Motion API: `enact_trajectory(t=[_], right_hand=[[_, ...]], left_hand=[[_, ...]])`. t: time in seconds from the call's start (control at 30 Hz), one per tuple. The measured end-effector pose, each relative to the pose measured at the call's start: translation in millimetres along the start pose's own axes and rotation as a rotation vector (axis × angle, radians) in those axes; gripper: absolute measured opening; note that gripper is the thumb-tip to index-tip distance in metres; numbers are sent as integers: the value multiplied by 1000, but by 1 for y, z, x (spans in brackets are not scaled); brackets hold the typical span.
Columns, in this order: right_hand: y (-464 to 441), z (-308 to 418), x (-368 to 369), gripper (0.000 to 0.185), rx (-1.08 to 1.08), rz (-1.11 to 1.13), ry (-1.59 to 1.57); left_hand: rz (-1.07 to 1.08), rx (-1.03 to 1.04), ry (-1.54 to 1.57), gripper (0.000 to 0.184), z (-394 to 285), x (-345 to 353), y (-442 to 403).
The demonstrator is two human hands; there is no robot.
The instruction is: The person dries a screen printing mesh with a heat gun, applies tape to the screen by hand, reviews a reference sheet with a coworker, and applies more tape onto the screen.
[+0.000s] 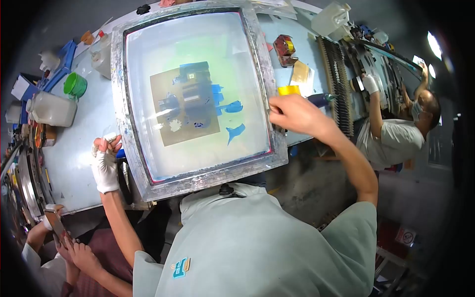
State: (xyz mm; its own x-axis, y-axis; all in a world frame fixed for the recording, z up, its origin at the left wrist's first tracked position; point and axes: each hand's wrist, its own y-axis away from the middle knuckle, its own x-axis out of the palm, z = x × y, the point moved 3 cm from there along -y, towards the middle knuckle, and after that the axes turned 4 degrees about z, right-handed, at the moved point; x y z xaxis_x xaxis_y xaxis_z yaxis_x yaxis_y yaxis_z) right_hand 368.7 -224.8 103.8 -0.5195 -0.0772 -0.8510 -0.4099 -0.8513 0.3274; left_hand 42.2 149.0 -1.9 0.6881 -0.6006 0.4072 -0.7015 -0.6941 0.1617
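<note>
A screen-printing frame (202, 187) with a metal border and pale mesh stands tilted in front of me. Its mesh carries a grey rectangle (200, 136) and several blue tape patches (232, 107). My left hand (106, 163), in a white fingerless glove, is beside the frame's lower left side. Its bare fingers curl inward around something I cannot make out. At the right rail, my bare right hand (299, 116) is closed with its fingertips against the frame edge. Whether it grips the rail or something small is hidden.
A green cup (75, 85) and a white plastic jug (52, 109) stand on the table (84, 158) at left. Tape rolls (284, 47) and a toothed rack (334, 79) are at right. A co-worker (403, 133) stands far right; another person's hands (74, 250) hold a phone lower left.
</note>
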Motion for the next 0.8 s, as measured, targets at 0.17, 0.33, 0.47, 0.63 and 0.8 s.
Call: enact_trajectory(t=[0.17,0.33,0.47,0.63,0.8], right_hand=[[39,-3,12,22,59,-259,-20],[35,-17,12,26,117,-241,185],[-8,19,-26,23,-350,-677,172],[-76,-8,-33,18,-436,-548,-137],[-129,-31,-86,18,32,-288,-1187]], left_hand=[[31,151,-193,17,-12,8,-1],[53,364,-565,15,-51,29,-9],[74,481,-646,11,-78,51,-17],[22,555,-625,15,-104,63,-48],[25,252,-513,23,-105,79,-122]])
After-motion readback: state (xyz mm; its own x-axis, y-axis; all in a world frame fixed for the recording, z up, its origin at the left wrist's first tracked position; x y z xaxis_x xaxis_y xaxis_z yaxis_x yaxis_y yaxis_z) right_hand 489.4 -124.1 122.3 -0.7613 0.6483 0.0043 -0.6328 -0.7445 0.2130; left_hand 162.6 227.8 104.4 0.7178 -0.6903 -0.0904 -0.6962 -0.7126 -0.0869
